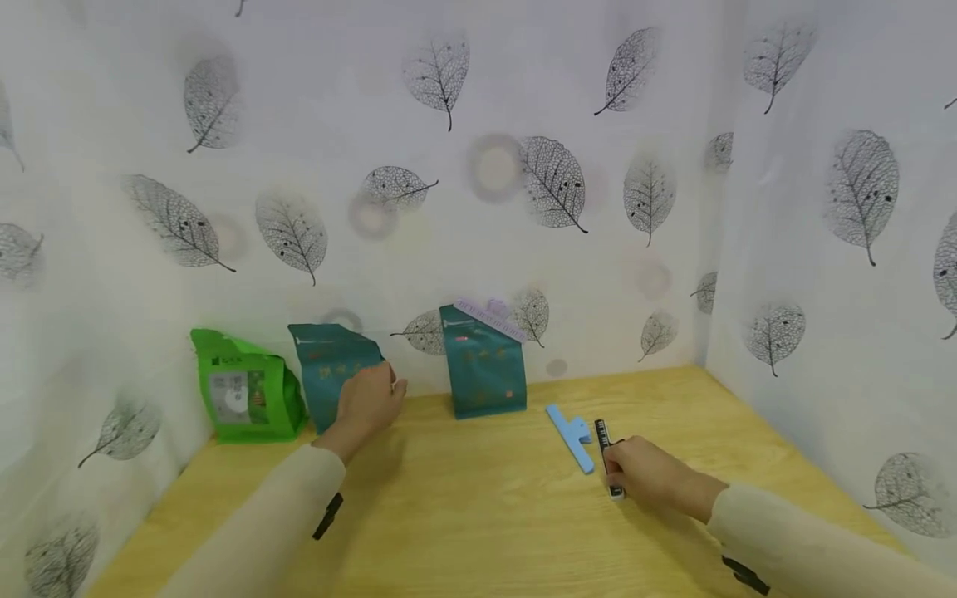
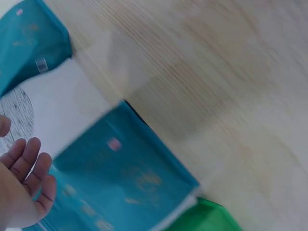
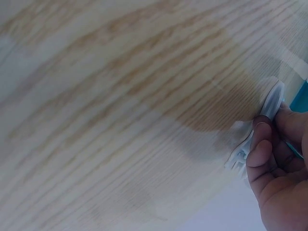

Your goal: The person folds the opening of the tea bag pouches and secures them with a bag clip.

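My right hand (image 1: pixel 649 467) pinches a sealing clip (image 1: pixel 601 432) with a black-and-white piano-key pattern, low over the table; in the right wrist view its pale inner side (image 3: pixel 273 100) shows between thumb and fingers. Beside it on the table lies a light blue sealing clip (image 1: pixel 570 438). At the upper right edge of the middle teal bag (image 1: pixel 320 374) is my left hand (image 1: pixel 368 403). The left wrist view shows its fingers (image 2: pixel 31 159) loosely bent, with a gap to the thumb, in front of that teal bag (image 2: pixel 130 163).
Another teal bag (image 1: pixel 486 378) stands against the back curtain, a purple clip (image 1: pixel 489 320) across its slanted top. On the far left stands a green bag (image 1: pixel 250 394) with a folded top. Leaf-print curtain (image 1: pixel 553 183) walls border the wooden table (image 1: pixel 478 515) behind and at both sides.
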A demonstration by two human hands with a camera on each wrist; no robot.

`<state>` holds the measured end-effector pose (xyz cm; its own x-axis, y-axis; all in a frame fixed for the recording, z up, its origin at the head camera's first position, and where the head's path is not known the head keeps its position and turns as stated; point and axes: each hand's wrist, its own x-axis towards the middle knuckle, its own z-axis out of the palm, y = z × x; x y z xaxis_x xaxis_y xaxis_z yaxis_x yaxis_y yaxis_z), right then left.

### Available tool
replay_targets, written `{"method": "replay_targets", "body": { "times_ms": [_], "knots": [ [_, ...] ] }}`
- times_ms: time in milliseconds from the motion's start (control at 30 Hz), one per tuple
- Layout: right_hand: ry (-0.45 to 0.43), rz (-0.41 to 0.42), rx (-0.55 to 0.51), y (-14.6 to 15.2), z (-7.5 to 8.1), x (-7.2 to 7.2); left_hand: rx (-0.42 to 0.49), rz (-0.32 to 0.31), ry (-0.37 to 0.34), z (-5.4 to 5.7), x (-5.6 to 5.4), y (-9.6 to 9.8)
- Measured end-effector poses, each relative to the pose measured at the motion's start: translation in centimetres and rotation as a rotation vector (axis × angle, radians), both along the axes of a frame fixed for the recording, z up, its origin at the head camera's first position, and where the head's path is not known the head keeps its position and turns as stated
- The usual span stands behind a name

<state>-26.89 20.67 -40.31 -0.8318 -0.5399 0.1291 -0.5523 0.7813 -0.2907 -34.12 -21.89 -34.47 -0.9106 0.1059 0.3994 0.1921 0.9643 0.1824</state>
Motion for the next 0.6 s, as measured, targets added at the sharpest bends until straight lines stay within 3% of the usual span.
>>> {"method": "replay_targets", "body": {
  "times_ms": [167, 300, 433, 600],
  "knots": [
    [-0.005, 0.006, -0.011, 0.1, -0.1, 0.1, -0.018, 0.016, 0.068, -0.8, 0.6, -3.7],
    [-0.010, 0.000, -0.012, 0.3, -0.2, 0.1, -0.035, 0.085, 0.089, -1.4, 0.9, -6.5],
    [-0.005, 0.006, -0.008, 0.4, -0.3, 0.2, -0.012, 0.183, 0.054, -1.9, 1.2, -8.7],
    [-0.027, 0.035, -0.038, 0.2, -0.4, 0.7, 0.038, 0.246, -0.046, -2.1, 1.3, -10.1]
  ]
}}
